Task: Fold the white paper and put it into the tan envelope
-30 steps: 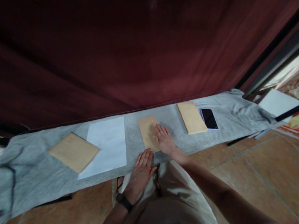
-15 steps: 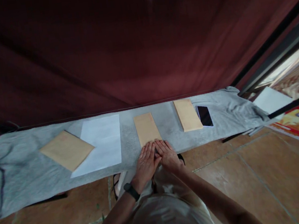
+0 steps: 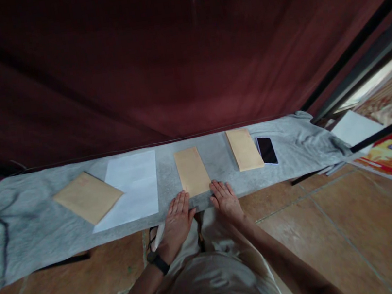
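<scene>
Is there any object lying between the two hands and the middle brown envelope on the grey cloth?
Nothing visible does. The left hand and right hand lie flat on the grey cloth at the near end of the middle envelope; only bare cloth lies between.

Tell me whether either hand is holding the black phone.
No: the black phone lies untouched at the right, while the left hand and right hand rest flat on the grey cloth.

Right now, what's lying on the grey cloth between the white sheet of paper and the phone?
In the head view, two brown envelopes: the middle envelope just beyond both hands, and another envelope right beside the phone. The white sheet lies further left.
</scene>
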The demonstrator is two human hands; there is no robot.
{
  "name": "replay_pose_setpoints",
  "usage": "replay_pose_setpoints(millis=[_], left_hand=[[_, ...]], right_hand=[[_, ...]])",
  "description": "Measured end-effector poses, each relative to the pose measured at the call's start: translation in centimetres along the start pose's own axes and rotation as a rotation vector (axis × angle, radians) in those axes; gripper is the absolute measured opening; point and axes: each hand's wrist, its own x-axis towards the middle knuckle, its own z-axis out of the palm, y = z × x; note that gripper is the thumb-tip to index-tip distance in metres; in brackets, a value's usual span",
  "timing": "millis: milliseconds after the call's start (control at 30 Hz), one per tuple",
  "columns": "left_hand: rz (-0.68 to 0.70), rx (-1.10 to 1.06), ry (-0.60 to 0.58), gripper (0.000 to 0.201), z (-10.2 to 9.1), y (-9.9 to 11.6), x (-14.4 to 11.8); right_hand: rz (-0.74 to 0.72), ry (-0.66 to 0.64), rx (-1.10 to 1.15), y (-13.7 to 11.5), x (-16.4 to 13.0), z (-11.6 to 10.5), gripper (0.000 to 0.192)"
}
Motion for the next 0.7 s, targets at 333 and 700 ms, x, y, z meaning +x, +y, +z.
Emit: replay_pose_setpoints(millis=[333, 700], left_hand=[[-0.076, 0.079, -0.178, 0.037, -0.6, 1.8, 4.5], [-0.307, -0.03, -0.142, 0.039, -3.4, 2.6, 7.0]], right_hand=[[0.373, 0.089, 0.24, -1.5, 3.6, 0.0, 0.025], [0.508, 0.085, 1.375, -4.2, 6.1, -0.7, 0.037]])
